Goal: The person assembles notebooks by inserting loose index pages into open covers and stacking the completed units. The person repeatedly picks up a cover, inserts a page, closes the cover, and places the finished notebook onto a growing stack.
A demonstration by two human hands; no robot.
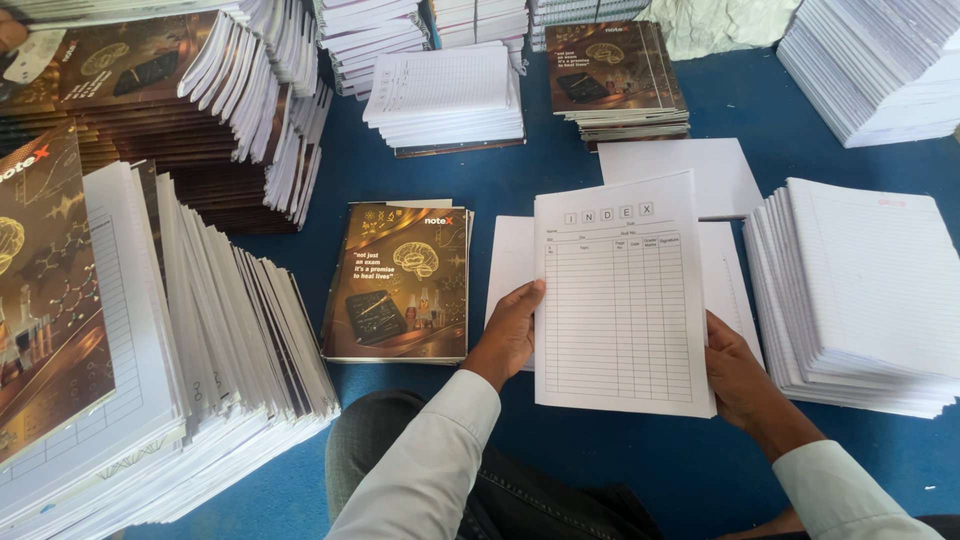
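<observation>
White ruled sheets with a printed table (622, 295) are gripped at both side edges: the left hand (510, 335) closes its fingers around the left edge, and the right hand (738, 372) pinches the lower right edge. Just left of these sheets lies a brown covered notebook (398, 282) on the blue surface (500, 180); just right of them rises a stack of white lined pages (865, 290), and plain white sheets (690, 172) lie behind and beneath them.
</observation>
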